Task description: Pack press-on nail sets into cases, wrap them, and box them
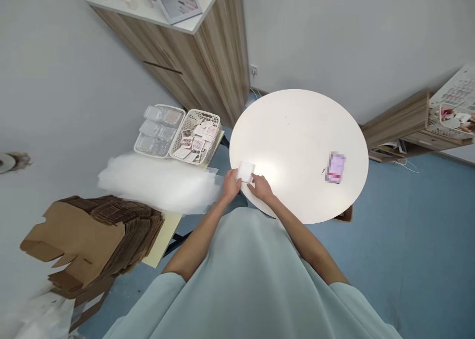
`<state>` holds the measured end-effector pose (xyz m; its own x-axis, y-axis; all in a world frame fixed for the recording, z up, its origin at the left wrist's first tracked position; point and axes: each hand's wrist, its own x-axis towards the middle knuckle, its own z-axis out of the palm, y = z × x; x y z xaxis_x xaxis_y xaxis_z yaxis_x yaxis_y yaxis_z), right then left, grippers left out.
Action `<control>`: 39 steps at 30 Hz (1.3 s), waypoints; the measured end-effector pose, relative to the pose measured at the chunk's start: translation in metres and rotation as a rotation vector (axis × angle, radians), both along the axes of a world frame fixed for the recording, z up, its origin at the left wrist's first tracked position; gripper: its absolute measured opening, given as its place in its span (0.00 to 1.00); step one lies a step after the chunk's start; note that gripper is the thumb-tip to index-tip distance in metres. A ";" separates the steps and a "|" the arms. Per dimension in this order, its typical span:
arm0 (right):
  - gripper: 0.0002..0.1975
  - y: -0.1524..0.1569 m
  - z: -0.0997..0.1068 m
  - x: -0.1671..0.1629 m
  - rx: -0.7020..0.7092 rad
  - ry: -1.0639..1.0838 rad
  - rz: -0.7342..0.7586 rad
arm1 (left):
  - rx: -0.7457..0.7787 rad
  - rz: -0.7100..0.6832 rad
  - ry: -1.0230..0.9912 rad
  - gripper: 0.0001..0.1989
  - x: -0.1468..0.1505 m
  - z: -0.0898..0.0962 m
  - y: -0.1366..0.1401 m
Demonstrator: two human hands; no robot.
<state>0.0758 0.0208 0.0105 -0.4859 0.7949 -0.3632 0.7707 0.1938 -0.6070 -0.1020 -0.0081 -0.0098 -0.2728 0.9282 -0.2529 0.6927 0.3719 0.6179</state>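
Note:
A small white square packet (pixel 245 171) rests at the left edge of the round white table (pixel 300 126). My left hand (pixel 230 184) grips its left side, with thumb and fingers closed at the lower corner. On the opposite side my right hand (pixel 261 186) pinches the packet's right edge, index finger along it and thumb lower down. What lies inside the packet cannot be made out. Left of my left hand is a thick pile of white translucent sheets (pixel 159 183), close to my wrist.
On the left side table (pixel 159 240) stand a basket of clear plastic boxes (pixel 150 128), a basket of small printed cards (pixel 196 136) and stacked flat brown cartons (pixel 85 235). A blurred purple object (pixel 336 167) lies on the round table's right. A wooden cabinet (pixel 215 47) stands behind.

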 end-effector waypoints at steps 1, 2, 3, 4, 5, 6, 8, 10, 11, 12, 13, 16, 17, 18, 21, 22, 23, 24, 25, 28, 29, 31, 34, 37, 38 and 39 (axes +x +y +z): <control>0.26 -0.002 0.002 0.004 -0.004 0.033 -0.032 | 0.024 0.011 -0.003 0.25 0.002 0.004 -0.005; 0.26 -0.005 0.004 0.007 -0.006 0.067 -0.061 | 0.047 0.017 -0.011 0.24 0.004 0.008 -0.012; 0.26 -0.009 0.005 0.010 -0.008 0.100 -0.086 | 0.063 0.015 -0.024 0.24 0.006 0.012 -0.020; 0.25 -0.013 0.007 0.013 -0.010 0.131 -0.104 | 0.076 0.011 -0.039 0.23 0.006 0.017 -0.029; 0.24 -0.016 0.008 0.014 -0.013 0.158 -0.114 | 0.084 0.015 -0.050 0.22 0.006 0.022 -0.039; 0.23 -0.020 0.009 0.015 -0.018 0.186 -0.119 | 0.082 0.021 -0.059 0.22 0.005 0.027 -0.048; 0.22 -0.027 0.013 0.015 -0.034 0.232 -0.122 | 0.068 0.050 -0.082 0.20 0.001 0.037 -0.068; 0.21 -0.033 0.018 0.012 -0.046 0.266 -0.125 | 0.065 0.096 -0.094 0.20 -0.006 0.047 -0.085; 0.21 -0.036 0.022 0.010 -0.047 0.280 -0.128 | 0.069 0.120 -0.098 0.20 -0.010 0.052 -0.093; 0.20 -0.039 0.026 0.007 -0.047 0.295 -0.134 | 0.074 0.142 -0.102 0.20 -0.014 0.057 -0.101; 0.20 -0.041 0.030 0.003 -0.045 0.313 -0.141 | 0.080 0.161 -0.109 0.19 -0.020 0.061 -0.108; 0.20 -0.049 0.048 -0.010 -0.041 0.371 -0.165 | 0.092 0.197 -0.144 0.20 -0.040 0.075 -0.126; 0.20 -0.052 0.054 -0.016 -0.037 0.388 -0.171 | 0.095 0.208 -0.155 0.20 -0.049 0.079 -0.131; 0.20 -0.056 0.061 -0.023 -0.029 0.403 -0.175 | 0.099 0.218 -0.164 0.21 -0.059 0.083 -0.136; 0.18 -0.069 0.081 -0.047 0.016 0.436 -0.162 | 0.148 0.250 -0.176 0.21 -0.094 0.096 -0.154; 0.18 -0.074 0.088 -0.057 0.034 0.443 -0.151 | 0.178 0.260 -0.173 0.21 -0.107 0.101 -0.161; 0.18 -0.080 0.095 -0.067 0.050 0.446 -0.137 | 0.211 0.273 -0.163 0.21 -0.121 0.106 -0.169; 0.18 -0.086 0.101 -0.079 0.063 0.449 -0.121 | 0.240 0.287 -0.146 0.21 -0.136 0.111 -0.179; 0.17 -0.093 0.108 -0.091 0.074 0.451 -0.102 | 0.263 0.302 -0.123 0.21 -0.151 0.117 -0.190; 0.17 -0.115 0.123 -0.131 0.093 0.457 -0.031 | 0.295 0.360 -0.042 0.21 -0.197 0.129 -0.233; 0.17 -0.123 0.126 -0.145 0.100 0.459 -0.002 | 0.298 0.385 -0.017 0.21 -0.212 0.130 -0.249; 0.16 -0.140 0.130 -0.173 0.116 0.461 0.065 | 0.289 0.444 0.030 0.21 -0.242 0.128 -0.282; 0.14 -0.165 0.130 -0.213 0.127 0.456 0.163 | 0.209 0.502 0.104 0.21 -0.281 0.114 -0.328; 0.13 -0.185 0.129 -0.245 0.125 0.431 0.239 | 0.095 0.482 0.146 0.21 -0.310 0.095 -0.360; 0.13 -0.190 0.129 -0.254 0.127 0.421 0.263 | 0.075 0.463 0.146 0.21 -0.317 0.090 -0.367; 0.13 -0.195 0.130 -0.262 0.127 0.410 0.287 | 0.068 0.444 0.141 0.21 -0.322 0.085 -0.372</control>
<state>-0.1858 -0.1744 0.1403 -0.7730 0.6344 -0.0059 0.3792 0.4545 -0.8060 -0.4239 -0.3799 0.0753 -0.6743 0.7273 -0.1278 0.5549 0.6132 0.5622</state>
